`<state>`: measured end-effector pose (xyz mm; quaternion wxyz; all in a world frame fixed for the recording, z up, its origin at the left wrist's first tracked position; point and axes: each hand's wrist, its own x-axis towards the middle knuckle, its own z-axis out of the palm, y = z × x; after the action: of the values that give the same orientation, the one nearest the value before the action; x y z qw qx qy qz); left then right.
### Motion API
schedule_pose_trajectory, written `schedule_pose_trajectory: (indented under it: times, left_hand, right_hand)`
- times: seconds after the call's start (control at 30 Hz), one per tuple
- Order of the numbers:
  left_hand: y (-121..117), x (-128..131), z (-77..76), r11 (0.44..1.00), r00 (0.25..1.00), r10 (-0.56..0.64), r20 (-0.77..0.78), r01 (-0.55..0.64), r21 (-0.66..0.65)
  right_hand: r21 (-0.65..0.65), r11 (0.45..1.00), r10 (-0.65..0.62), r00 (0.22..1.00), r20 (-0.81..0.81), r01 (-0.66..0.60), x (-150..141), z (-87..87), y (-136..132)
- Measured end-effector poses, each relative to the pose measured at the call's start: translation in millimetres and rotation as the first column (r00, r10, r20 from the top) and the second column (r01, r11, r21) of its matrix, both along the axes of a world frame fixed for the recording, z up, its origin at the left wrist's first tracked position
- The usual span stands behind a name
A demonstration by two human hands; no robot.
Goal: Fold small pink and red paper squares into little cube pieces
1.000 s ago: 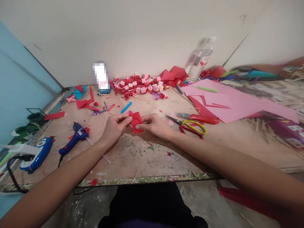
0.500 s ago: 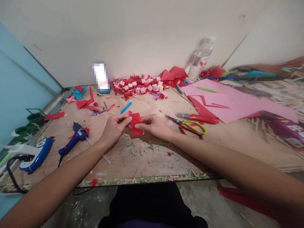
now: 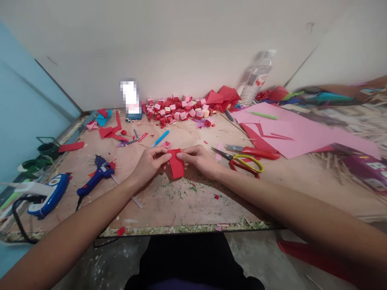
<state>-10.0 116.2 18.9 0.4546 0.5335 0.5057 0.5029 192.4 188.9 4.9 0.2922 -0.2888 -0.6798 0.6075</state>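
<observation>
A small red piece of paper (image 3: 177, 166) hangs between my two hands, its lower part free above the table. My left hand (image 3: 151, 162) pinches its upper left edge between thumb and fingers. On the other side my right hand (image 3: 198, 159) grips the upper right edge, thumb on the front face. The fingers behind the paper are partly hidden. Just beyond the paper sits a small pink folded paper box (image 3: 166, 144). Scissors (image 3: 238, 159) with yellow and red handles lie right of my right hand, beside a red utility knife (image 3: 254, 151).
A blue glue gun (image 3: 98, 175) lies on the left, near a blue and white power strip (image 3: 50, 197). Against the wall are a pile of red and pink paper cubes (image 3: 178, 108), a phone (image 3: 130, 98) and a plastic bottle (image 3: 256, 78). Pink sheets (image 3: 305, 131) cover the right.
The red paper has turned a little and hangs lower between my fingers. My right hand has shifted its grip from the lower side to the upper edge.
</observation>
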Motion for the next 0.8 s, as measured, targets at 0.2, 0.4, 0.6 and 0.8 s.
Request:
schedule_pose_trajectory:
  times: [0.2,0.4,0.6,0.8]
  left_hand:
    - [0.2,-0.8,-4.4,0.998,0.998,-0.060,-0.028,0.059,-0.028]
    - [-0.2,1.3,-4.0,0.995,0.994,-0.092,-0.053,0.093,0.021]
    - [-2.7,2.5,-7.2,0.984,0.981,-0.178,-0.082,0.179,0.009]
    - [-2.3,0.8,-9.6,0.983,0.980,-0.178,-0.090,0.180,0.023]
  right_hand:
    - [0.036,0.999,0.004,0.999,0.032,-0.005,0.0,-0.4,0.8]
    - [0.019,0.999,0.032,0.999,0.026,-0.032,0.3,5.1,-1.5]
    - [0.112,0.991,0.061,0.993,0.102,-0.072,2.1,5.5,-1.9]
    - [0.061,0.994,0.085,0.994,0.073,-0.090,2.1,3.7,-1.4]
